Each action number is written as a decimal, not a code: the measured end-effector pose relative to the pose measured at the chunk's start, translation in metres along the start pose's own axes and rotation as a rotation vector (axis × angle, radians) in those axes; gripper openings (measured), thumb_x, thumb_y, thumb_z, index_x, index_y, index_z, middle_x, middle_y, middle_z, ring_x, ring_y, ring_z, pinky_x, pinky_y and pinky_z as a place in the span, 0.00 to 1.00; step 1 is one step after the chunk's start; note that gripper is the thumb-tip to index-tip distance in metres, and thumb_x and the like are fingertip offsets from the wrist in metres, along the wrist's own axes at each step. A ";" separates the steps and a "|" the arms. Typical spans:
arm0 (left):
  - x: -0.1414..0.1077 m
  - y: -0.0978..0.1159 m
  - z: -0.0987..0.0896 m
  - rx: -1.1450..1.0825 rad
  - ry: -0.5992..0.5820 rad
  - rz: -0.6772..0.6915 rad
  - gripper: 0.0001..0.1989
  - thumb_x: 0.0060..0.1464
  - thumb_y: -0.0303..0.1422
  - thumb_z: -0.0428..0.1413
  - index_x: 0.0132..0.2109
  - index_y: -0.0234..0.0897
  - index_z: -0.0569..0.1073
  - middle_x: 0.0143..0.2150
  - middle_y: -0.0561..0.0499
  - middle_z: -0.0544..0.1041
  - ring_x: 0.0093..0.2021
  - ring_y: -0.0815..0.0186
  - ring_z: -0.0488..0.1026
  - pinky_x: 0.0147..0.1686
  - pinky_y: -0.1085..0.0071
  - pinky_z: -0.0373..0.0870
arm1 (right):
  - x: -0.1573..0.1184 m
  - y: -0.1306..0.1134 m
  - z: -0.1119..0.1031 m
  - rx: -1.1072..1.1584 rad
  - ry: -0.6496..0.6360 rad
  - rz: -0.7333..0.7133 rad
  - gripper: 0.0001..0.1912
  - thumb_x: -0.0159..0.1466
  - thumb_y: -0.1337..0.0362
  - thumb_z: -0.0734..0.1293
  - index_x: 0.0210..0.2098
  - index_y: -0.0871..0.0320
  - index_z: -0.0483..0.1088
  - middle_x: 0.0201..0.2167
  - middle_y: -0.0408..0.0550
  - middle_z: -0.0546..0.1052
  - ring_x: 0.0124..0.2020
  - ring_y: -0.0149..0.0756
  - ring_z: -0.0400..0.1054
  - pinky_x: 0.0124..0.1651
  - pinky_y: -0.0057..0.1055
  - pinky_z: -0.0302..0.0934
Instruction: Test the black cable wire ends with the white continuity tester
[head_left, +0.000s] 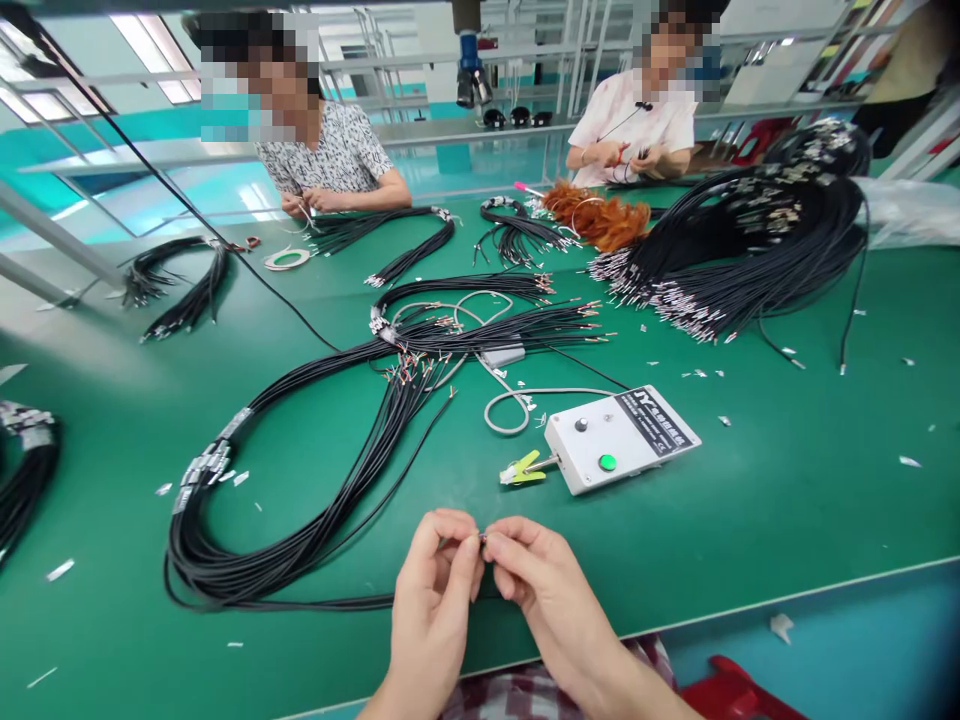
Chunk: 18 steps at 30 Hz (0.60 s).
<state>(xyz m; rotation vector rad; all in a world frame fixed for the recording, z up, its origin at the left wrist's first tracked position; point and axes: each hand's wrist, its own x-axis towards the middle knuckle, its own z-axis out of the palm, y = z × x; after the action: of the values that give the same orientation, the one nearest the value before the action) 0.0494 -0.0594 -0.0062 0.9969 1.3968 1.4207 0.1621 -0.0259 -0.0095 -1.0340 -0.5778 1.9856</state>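
Note:
Close to the table's front edge, my left hand (439, 580) is closed in a pinch on a black cable (352, 604), which runs in from the left. Fingertip to fingertip with it, my right hand (536, 570) pinches the small wire end of the same cable; the fingers mostly hide this end. To the left, a looped bundle of black cables (217, 580) lies with white labels around it and bare coloured wire ends fanned out. Just beyond my hands sits a grey box (592, 455) with a green button, a knob and a yellow-green forked tip (525, 470).
Behind lie a second cable bundle (480, 335), a grey cord (510, 425) and a large cable heap (720, 250) beside orange-brown fibres (592, 215). White scraps dot the green table (795, 480). Two people work across it. A red stool (731, 690) stands below the front edge.

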 end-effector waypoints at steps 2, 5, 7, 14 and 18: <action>0.001 0.001 -0.003 -0.040 -0.086 -0.055 0.07 0.61 0.38 0.55 0.38 0.38 0.69 0.33 0.54 0.68 0.23 0.74 0.64 0.24 0.78 0.65 | 0.001 -0.002 -0.001 -0.079 -0.024 -0.054 0.16 0.49 0.55 0.78 0.27 0.61 0.74 0.16 0.38 0.69 0.19 0.23 0.58 0.27 0.22 0.52; 0.007 0.002 -0.005 -0.062 -0.278 -0.085 0.08 0.59 0.36 0.58 0.44 0.40 0.73 0.37 0.52 0.69 0.30 0.70 0.71 0.32 0.74 0.71 | 0.003 -0.006 -0.005 -0.171 -0.066 -0.077 0.17 0.49 0.55 0.78 0.26 0.61 0.73 0.19 0.38 0.70 0.20 0.23 0.58 0.27 0.23 0.52; 0.011 0.001 -0.004 -0.077 -0.337 -0.066 0.07 0.56 0.35 0.60 0.41 0.38 0.76 0.38 0.51 0.68 0.31 0.69 0.72 0.33 0.73 0.72 | 0.004 -0.009 -0.009 -0.189 -0.081 -0.055 0.17 0.48 0.55 0.78 0.24 0.61 0.72 0.18 0.37 0.69 0.19 0.23 0.57 0.26 0.23 0.52; 0.016 -0.008 0.001 -0.117 -0.147 -0.152 0.07 0.54 0.34 0.60 0.34 0.35 0.75 0.32 0.53 0.71 0.19 0.76 0.66 0.17 0.79 0.60 | 0.005 -0.012 -0.017 -0.315 -0.089 -0.086 0.19 0.52 0.51 0.74 0.26 0.61 0.70 0.17 0.39 0.70 0.20 0.25 0.60 0.27 0.23 0.53; 0.013 -0.012 0.001 0.168 -0.121 0.095 0.05 0.58 0.31 0.56 0.36 0.36 0.75 0.32 0.52 0.74 0.24 0.70 0.72 0.24 0.74 0.68 | 0.008 -0.015 -0.023 -0.481 -0.084 -0.175 0.17 0.56 0.51 0.71 0.28 0.59 0.69 0.19 0.39 0.69 0.21 0.28 0.63 0.26 0.25 0.55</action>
<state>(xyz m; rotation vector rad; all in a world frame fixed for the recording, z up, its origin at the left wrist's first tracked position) 0.0473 -0.0475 -0.0183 1.2516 1.4124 1.3036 0.1854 -0.0104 -0.0157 -1.1374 -1.1915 1.7801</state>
